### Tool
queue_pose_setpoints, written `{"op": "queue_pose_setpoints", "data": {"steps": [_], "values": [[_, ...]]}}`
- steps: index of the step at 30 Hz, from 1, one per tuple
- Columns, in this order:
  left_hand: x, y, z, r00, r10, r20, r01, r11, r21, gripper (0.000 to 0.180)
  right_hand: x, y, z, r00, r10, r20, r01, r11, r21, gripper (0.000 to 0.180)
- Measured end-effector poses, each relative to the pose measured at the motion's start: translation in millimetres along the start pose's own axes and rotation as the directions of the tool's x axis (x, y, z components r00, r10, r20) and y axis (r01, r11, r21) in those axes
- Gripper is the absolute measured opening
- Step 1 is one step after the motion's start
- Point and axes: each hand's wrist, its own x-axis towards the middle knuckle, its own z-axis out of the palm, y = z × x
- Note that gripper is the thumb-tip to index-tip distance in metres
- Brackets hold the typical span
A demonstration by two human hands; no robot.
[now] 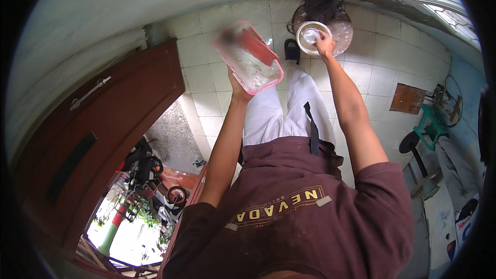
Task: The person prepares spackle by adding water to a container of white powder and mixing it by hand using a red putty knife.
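Note:
My left hand is closed around the underside of a pink rectangular plastic tub, held tilted above the floor. White paste coats the tub's inside, and a flat red piece lies along its far right side; a dark smudge blurs the tub's upper left corner. My right hand reaches over the rim of a round cream pail. Its fingers are closed on a pale, see-through thing inside, perhaps a small plastic cup or bag; its exact kind is unclear.
The pail is over a wide round brown basin with a dark bundle at its back. A brown door stands ajar on the left. At right are a brown floor plate and a green stool. White walls enclose the tiled floor.

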Motion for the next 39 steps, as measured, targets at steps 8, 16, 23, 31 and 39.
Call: {"op": "queue_pose_setpoints", "data": {"steps": [8, 16, 23, 31, 39], "values": [[-23.4, 7.6, 53.2, 0.991, -0.043, 0.126, 0.050, 0.997, -0.056, 0.080, -18.0, -7.8, -12.0, 0.997, -0.005, 0.071, 0.013, 0.995, -0.104, 0.040], [-35.1, 18.4, 47.9, 0.996, 0.086, -0.008, -0.086, 0.996, 0.024, 0.071, -197.1, -224.8, -90.5, 0.809, -0.502, 0.306, 0.338, 0.823, 0.457, 0.031], [-45.1, 62.9, 115.1, 0.984, 0.107, 0.140, -0.122, 0.987, 0.102, 0.076, -287.2, -339.3, -89.7, 0.454, -0.827, 0.333, 0.891, 0.418, -0.178, 0.033], [-51.1, 126.3, 136.4, 0.911, 0.238, 0.338, -0.242, 0.970, -0.033, 0.076, -339.6, -418.4, -83.8, 0.356, -0.890, 0.283, 0.907, 0.256, -0.334, 0.027], [-47.9, 151.1, 129.8, 0.890, 0.262, 0.373, -0.251, 0.965, -0.077, 0.087, -369.2, -423.7, -20.6, 0.438, -0.855, 0.279, 0.839, 0.277, -0.468, 0.023]]}}
